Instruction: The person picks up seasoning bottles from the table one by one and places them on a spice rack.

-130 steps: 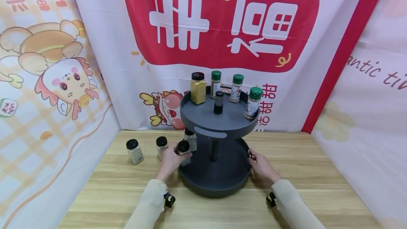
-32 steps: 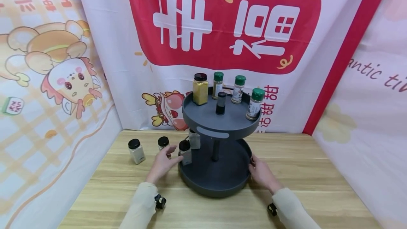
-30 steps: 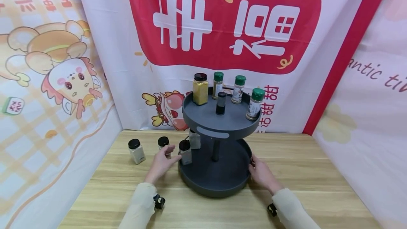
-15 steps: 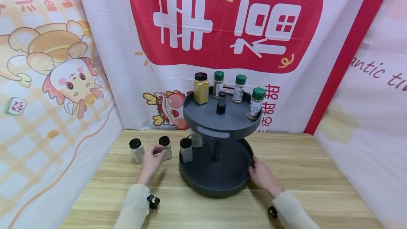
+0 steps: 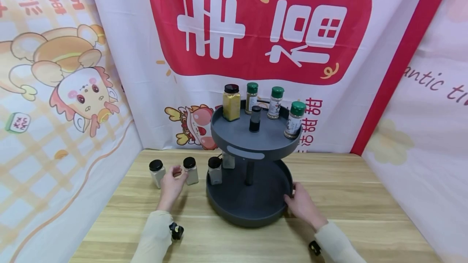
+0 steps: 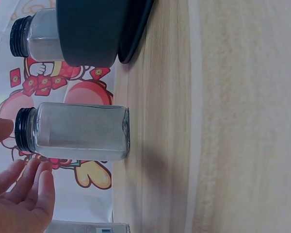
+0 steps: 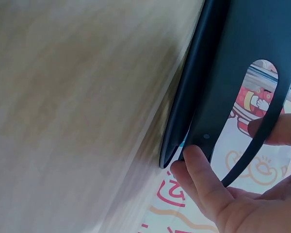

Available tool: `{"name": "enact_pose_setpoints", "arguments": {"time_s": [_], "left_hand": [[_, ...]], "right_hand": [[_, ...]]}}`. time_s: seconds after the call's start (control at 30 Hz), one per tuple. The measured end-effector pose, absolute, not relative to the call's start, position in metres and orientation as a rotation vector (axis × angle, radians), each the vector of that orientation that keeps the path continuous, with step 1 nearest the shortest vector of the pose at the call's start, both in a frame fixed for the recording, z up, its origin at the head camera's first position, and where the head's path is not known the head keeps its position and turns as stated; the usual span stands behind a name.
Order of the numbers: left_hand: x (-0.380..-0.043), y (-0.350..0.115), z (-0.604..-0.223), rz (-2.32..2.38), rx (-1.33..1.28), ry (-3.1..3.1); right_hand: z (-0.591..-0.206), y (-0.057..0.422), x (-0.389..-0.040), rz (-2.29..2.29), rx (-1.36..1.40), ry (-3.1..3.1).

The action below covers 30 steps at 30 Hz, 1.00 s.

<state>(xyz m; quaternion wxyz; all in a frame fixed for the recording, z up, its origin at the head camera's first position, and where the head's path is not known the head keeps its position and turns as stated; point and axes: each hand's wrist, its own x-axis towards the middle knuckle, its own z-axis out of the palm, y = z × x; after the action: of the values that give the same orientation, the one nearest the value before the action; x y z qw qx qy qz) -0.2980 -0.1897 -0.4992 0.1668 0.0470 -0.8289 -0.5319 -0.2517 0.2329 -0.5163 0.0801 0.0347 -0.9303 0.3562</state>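
A glass spice jar with a black lid [image 5: 191,171] stands upright on the table. My left hand [image 5: 172,184] is around its lid, fingers relaxed; in the left wrist view, gaps show between thumb, fingers and that jar [image 6: 82,131]. My right hand [image 5: 303,205] holds the right edge of the dark grey two-tier spice rack [image 5: 248,219]. In the right wrist view a fingertip curls behind the strip of its slotted handle [image 7: 254,145], other fingers pressing the wall. Another black-lidded jar [image 5: 215,175] stands on the lower tier's left, with one more [image 5: 228,161] partly hidden behind.
Left of my left hand stands another black-lidded jar [image 5: 156,175]. The upper tier [image 5: 237,137] carries a yellow-filled jar [image 5: 231,104], green-capped shakers [image 5: 275,104] and a small black-based shaker or knob [image 5: 255,121]. A printed cloth [image 5: 146,92] hangs behind the wooden table [image 5: 226,242].
My left hand has let go of the jar on the lower tier and moved left to the jar on the table. The right hand stays at the rack's edge, and the rack has turned slightly.
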Motion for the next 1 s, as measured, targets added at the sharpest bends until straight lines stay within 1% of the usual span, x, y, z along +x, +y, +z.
{"name": "enact_pose_setpoints", "arguments": {"time_s": [0.17,0.33,0.77,1.0], "left_hand": [[-0.303,-0.193,-0.497,-1.510,0.163,-2.389],[-0.307,-0.194,-0.496,-1.470,0.170,-2.507],[-0.325,-0.191,-0.503,-1.462,0.067,-2.628],[-0.332,-0.192,-0.506,-1.476,0.047,-2.646]], "right_hand": [[-0.513,0.237,-0.254,1.108,0.095,-2.789],[-0.509,0.244,-0.265,1.066,0.120,-2.800],[-0.509,0.259,-0.303,1.115,0.336,-2.773],[-0.510,0.259,-0.313,1.167,0.379,-2.746]]}}
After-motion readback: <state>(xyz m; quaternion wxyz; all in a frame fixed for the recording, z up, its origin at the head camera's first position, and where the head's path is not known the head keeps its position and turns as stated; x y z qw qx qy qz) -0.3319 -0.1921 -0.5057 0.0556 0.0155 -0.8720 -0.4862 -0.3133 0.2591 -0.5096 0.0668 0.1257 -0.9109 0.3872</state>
